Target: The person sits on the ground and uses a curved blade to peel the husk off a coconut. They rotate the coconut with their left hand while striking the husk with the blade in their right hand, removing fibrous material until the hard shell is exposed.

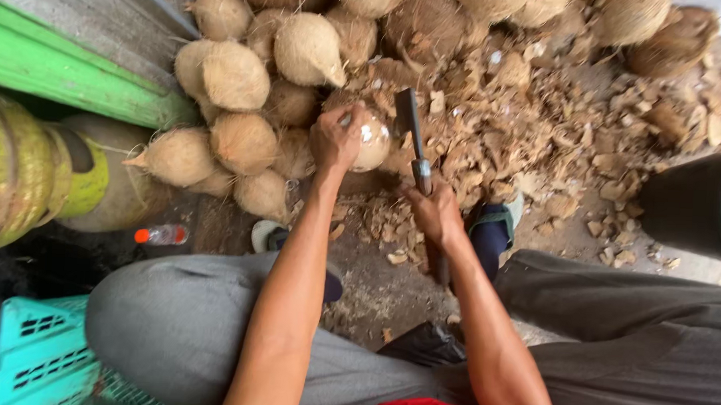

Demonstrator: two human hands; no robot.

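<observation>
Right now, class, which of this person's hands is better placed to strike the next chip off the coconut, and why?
The right hand. It grips the cleaver, whose blade lies beside the peeled coconut. The left hand rests on top of that coconut, steadying it, and holds no tool.

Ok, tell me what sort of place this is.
Probably an outdoor coconut-husking spot. A heap of husked coconuts lies beside scattered husk chips, and the right hand holds a cleaver against the coconut under the left hand.

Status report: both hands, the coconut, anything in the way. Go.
Left hand gripping peeled coconut. Right hand gripping cleaver, blade beside the coconut. Husk chips litter ground; unpeeled coconuts piled left.
</observation>
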